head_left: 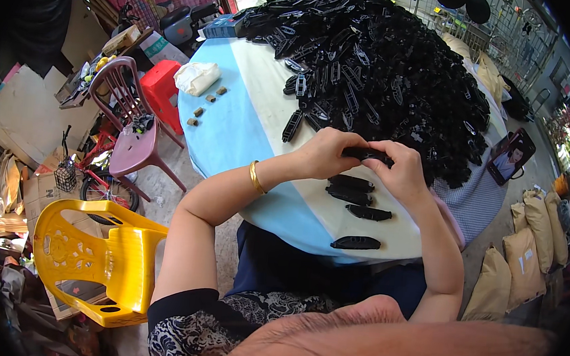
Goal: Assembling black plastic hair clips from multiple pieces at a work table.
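One black plastic clip [367, 154] is gripped by the fingers of left hand [328, 153] and right hand [402, 175]; even steadying is advised, clear of clips [368, 213] nearside of them.

Slim black plastic piece [363, 154]: partly hidden from me by bare left hand [329, 156] and bare right hand [403, 170] | heap of black plastic pieces [386, 79]: far ones too small to tell apart

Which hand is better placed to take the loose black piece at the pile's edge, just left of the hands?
Likely the left hand: it is nearer that loose black piece, and the right hand is farther off. Both hold another piece, though.
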Action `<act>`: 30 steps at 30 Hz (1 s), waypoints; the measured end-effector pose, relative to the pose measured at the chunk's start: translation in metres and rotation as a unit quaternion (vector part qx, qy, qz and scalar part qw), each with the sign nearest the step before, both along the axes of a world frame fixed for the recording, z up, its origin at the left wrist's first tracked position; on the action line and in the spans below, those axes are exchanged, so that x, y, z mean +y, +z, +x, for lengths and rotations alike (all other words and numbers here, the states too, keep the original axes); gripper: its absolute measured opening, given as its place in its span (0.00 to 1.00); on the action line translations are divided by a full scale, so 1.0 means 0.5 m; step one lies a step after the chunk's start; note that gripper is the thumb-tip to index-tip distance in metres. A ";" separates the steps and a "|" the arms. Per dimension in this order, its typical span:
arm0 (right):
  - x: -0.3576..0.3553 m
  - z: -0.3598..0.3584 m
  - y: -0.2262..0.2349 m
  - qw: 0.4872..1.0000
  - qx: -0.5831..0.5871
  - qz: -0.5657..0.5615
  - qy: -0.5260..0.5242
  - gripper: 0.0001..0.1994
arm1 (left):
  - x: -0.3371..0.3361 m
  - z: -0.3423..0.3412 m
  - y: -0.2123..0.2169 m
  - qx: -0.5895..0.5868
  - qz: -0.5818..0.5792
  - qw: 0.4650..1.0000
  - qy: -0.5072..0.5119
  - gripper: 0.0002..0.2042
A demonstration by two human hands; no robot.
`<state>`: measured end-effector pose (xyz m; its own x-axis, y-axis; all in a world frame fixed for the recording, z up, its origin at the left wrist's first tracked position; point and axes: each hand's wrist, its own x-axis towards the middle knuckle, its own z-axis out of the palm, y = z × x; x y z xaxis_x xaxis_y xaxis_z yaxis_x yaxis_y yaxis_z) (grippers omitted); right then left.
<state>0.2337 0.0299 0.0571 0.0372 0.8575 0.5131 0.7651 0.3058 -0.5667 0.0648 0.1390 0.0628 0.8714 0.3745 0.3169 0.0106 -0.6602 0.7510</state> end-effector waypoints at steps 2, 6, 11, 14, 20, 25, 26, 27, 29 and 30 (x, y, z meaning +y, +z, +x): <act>-0.006 -0.003 0.005 0.996 -0.087 0.021 -0.026 0.16 | 0.005 -0.003 0.002 0.008 0.012 1.000 -0.014 0.15; -0.007 -0.007 0.018 0.988 0.039 -0.148 0.035 0.14 | 0.039 -0.022 0.022 0.114 -0.018 0.986 -0.122 0.14; -0.012 -0.007 0.016 0.979 -0.074 -0.163 0.096 0.13 | 0.104 -0.064 0.046 0.138 0.201 0.931 0.273 0.26; 0.001 -0.008 0.000 0.988 -0.062 -0.106 0.090 0.11 | 0.165 -0.090 0.011 0.227 0.240 0.904 0.271 0.28; 0.028 0.018 -0.053 0.975 -0.221 0.013 -0.014 0.08 | 0.146 -0.068 0.026 0.151 0.186 0.934 0.266 0.24; 0.028 0.010 -0.043 0.979 -0.197 -0.003 -0.047 0.06 | 0.118 -0.030 0.022 -0.114 -0.180 0.971 0.103 0.18; 0.028 0.009 -0.039 0.983 -0.170 -0.001 -0.067 0.06 | 0.099 -0.021 0.019 -0.131 -0.301 0.944 0.027 0.17; 0.024 0.007 -0.024 0.989 -0.116 0.014 -0.087 0.07 | 0.085 -0.011 0.008 -0.136 -0.347 0.928 0.002 0.15; 0.022 0.015 -0.008 0.991 -0.032 0.060 -0.117 0.06 | 0.070 0.007 -0.014 -0.128 -0.402 0.906 -0.034 0.14; 0.022 0.018 -0.008 0.991 0.033 0.080 -0.105 0.05 | 0.063 0.013 -0.022 -0.123 -0.428 0.894 -0.043 0.14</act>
